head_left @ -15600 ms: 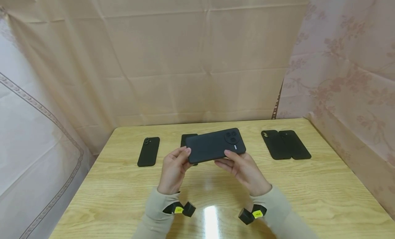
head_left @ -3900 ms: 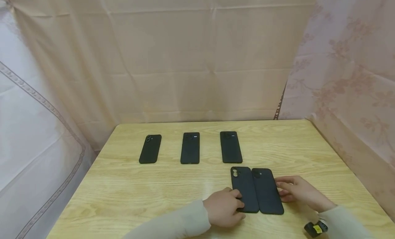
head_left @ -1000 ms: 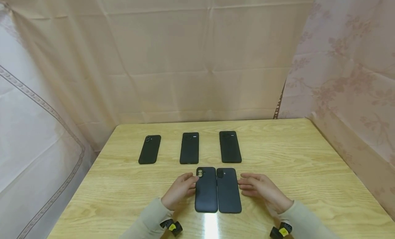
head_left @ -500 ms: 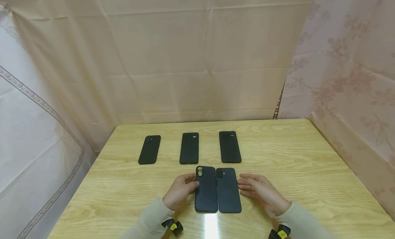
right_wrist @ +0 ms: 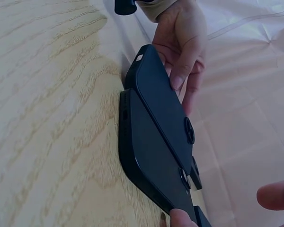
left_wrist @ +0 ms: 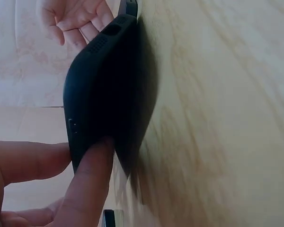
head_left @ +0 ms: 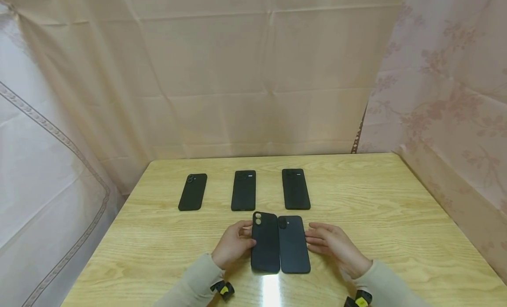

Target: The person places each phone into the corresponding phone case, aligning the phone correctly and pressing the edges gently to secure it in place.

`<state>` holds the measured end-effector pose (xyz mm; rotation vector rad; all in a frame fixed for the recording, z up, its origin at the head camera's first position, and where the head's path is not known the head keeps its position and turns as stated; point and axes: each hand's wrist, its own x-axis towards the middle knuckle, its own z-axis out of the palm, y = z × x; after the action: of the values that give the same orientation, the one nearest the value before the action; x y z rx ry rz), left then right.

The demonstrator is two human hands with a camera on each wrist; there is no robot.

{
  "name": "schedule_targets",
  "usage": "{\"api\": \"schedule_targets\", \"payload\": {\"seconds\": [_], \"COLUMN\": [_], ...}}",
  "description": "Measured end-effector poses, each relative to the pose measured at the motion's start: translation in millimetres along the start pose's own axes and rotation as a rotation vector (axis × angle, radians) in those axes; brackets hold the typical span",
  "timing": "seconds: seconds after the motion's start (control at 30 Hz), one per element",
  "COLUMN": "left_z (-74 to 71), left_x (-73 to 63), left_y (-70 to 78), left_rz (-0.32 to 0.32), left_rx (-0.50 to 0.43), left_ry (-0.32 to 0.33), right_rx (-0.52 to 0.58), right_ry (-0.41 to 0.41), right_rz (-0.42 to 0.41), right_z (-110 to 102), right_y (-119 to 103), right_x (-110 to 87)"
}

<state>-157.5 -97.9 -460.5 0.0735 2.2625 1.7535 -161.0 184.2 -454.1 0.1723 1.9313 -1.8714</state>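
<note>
A black phone case (head_left: pixel 265 249) with two camera holes lies alongside a dark phone (head_left: pixel 294 249) at the front middle of the table. My left hand (head_left: pixel 231 243) pinches the case's left long edge, thumb on the back and a finger under the hollow inside. That edge is tilted up off the wood; in the left wrist view the case (left_wrist: pixel 87 80) shows its dark open underside. The phone (right_wrist: pixel 149 156) lies camera side up, its long side against the case. My right hand (head_left: pixel 332 243) has loosely extended fingers, tips right at the phone's right edge.
Three more black phones lie in a row farther back: one at the left (head_left: pixel 192 192), one in the middle (head_left: pixel 243 190), one right of it (head_left: pixel 296 190). Behind the wooden table (head_left: pixel 376 201) hangs a beige curtain (head_left: pixel 237 78).
Earlier my hands held a black phone with a round camera; it lies in the back row now. The case and phone moved from back right to front middle. Just now the case's left edge rose.
</note>
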Motion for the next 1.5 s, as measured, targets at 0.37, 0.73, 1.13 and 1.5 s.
{"api": "schedule_targets", "payload": {"seconds": [0.37, 0.73, 1.13, 1.5], "left_z": [0.5, 0.4, 2.1, 3.2], "left_x": [-1.8, -1.0, -0.1, 0.7], "left_y": [0.6, -0.9, -4.4, -5.3], "left_rz": [0.015, 0.006, -0.025, -0.048], "left_rx": [0.002, -0.014, -0.117, -0.178], "left_ry": [0.011, 0.011, -0.005, -0.018], "right_rx": [-0.007, -0.014, -0.118, 0.058], "right_ry": [0.039, -0.005, -0.166, -0.193], "right_rz": [-0.011, -0.039, -0.108, -0.034], "right_z": [3, 4, 5, 12], "right_y": [-1, 1, 6, 11], "right_x": [1.2, 8.6, 17.8, 15.1]}}
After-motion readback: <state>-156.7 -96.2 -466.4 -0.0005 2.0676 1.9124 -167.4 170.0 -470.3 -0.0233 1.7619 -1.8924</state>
